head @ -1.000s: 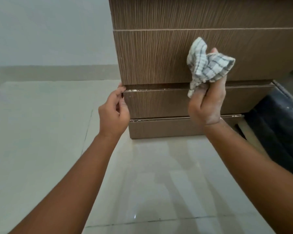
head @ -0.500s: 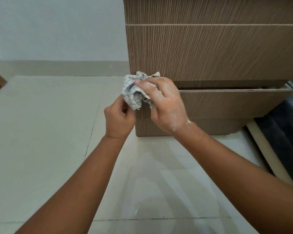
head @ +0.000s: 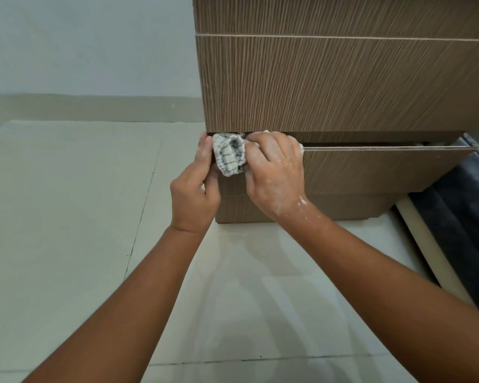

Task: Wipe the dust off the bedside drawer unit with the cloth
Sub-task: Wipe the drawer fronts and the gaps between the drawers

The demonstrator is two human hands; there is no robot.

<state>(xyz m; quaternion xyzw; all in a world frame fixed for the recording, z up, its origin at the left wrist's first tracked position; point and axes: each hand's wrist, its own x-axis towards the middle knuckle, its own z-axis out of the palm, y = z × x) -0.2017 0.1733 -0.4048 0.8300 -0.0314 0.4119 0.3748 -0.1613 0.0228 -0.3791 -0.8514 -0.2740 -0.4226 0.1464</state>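
Hands grip cloth at drawer unit's left edge beside bare floor.

A pale wall with a low skirting meets a glossy light-tiled floor.

The one camera sits on my head, looking forward and down along both my forearms to where my left hand and right hand meet. It is close to the bedside drawer unit, whose wood front fills the upper right and is cut off at the top and right edges. The wide lens also takes in the tiled floor and the wall to the left.
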